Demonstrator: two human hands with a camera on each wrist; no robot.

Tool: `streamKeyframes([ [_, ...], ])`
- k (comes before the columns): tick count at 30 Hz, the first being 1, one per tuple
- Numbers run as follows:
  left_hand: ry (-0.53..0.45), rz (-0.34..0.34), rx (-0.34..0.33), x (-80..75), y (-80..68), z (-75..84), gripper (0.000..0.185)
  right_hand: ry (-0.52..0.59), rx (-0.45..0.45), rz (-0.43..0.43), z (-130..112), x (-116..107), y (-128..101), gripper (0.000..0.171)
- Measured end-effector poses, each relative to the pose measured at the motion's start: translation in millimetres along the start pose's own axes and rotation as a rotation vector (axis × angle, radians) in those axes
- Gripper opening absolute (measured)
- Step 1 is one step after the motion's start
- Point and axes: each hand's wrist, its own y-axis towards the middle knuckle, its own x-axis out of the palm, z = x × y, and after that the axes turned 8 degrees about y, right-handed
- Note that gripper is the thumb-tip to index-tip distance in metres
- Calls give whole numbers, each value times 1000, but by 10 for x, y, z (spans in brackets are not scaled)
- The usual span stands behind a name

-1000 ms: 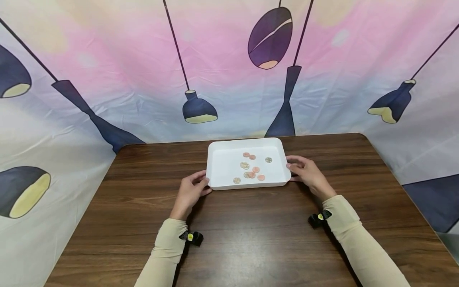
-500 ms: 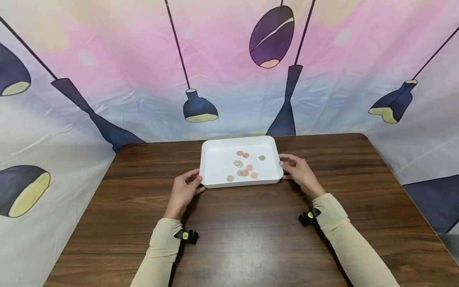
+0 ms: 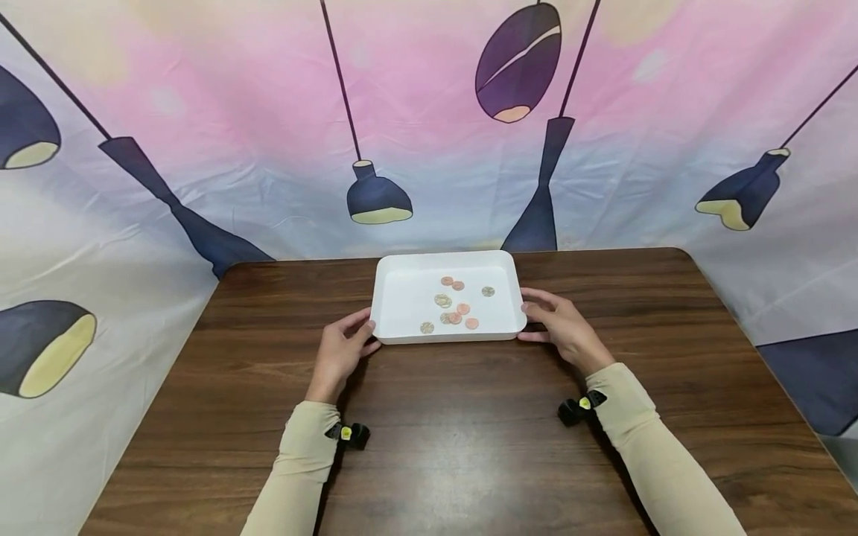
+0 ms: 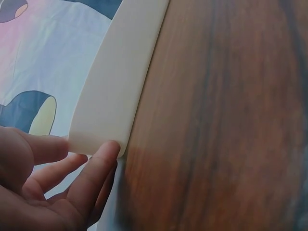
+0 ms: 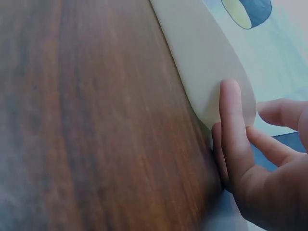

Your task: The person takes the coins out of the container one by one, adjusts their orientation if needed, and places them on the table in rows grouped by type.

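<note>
A shallow white rectangular tray point(image 3: 402, 290) lies at the far side of the table, with several copper- and brass-coloured coins point(image 3: 442, 301) spread inside it. My left hand point(image 3: 338, 353) holds its near left corner. In the left wrist view that hand's thumb meets the rim of the tray point(image 4: 113, 82) while a fingertip presses low on the wall. My right hand point(image 3: 566, 331) holds the right end. The right wrist view has one finger lying straight along the side of the tray point(image 5: 207, 62), the thumb at the rim.
The dark wood-grain table point(image 3: 429, 461) stretches out in front of the tray. Behind it hangs a pastel cloth point(image 3: 281, 89) printed with lamps. A black camera point(image 3: 354, 435) is strapped to the left wrist, another black camera point(image 3: 574, 411) to the right.
Both hands and the tray have shifted to the left together, mostly in the first half second. The coins keep their places in the tray. The head view has tilted slightly.
</note>
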Motion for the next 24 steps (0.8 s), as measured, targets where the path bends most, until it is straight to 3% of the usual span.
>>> streamKeyframes([
  [14,6,-6,28,275,45,38,40,11,-19,74,-23,-207,-127,50],
  [24,-6,-23,54,266,13,26,41,-121,47,37,-67,-263,-154,56],
])
